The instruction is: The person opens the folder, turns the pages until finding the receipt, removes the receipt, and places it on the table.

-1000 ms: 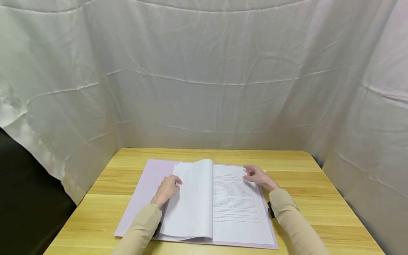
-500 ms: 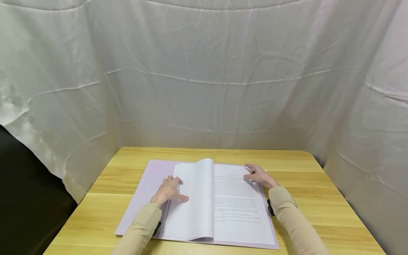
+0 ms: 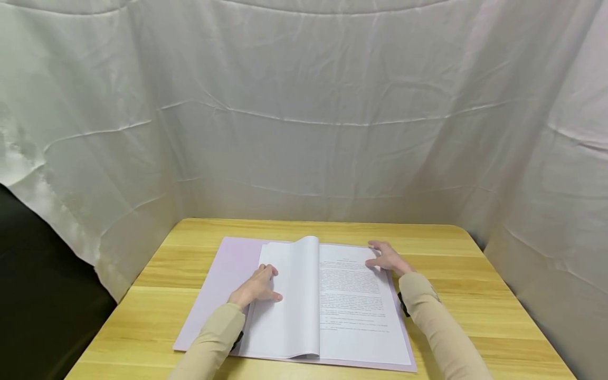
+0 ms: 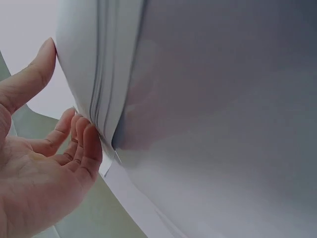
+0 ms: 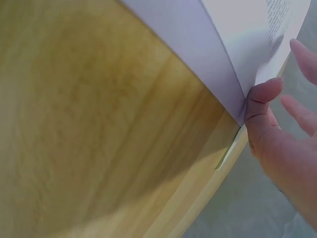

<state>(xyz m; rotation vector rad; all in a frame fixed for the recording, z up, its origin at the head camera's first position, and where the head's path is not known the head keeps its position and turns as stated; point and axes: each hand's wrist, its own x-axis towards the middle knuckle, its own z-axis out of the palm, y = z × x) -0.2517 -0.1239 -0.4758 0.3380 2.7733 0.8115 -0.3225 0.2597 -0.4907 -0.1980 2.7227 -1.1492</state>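
A pale purple folder (image 3: 223, 274) lies spread on the table with white paper sheets in it. Several sheets (image 3: 294, 322) are turned to the left and bulge up along the middle; a printed page (image 3: 353, 311) faces up on the right. My left hand (image 3: 256, 289) rests at the outer edge of the turned sheets, thumb spread on the paper. In the left wrist view its fingers (image 4: 89, 148) bend gently beside the sheets' edges. My right hand (image 3: 388, 257) is at the printed page's far right corner, one digit touching it in the right wrist view, the other fingers extended.
The folder lies on a wooden table (image 3: 475, 316) with rounded far corners. Grey-white cloth (image 3: 332, 158) hangs around the back and sides. Dark material (image 3: 38, 295) shows at the lower left.
The left hand's thumb has spread out onto the turned sheets, and the hand has shifted slightly right. The right hand stays at the page corner with its fingers a little more spread.
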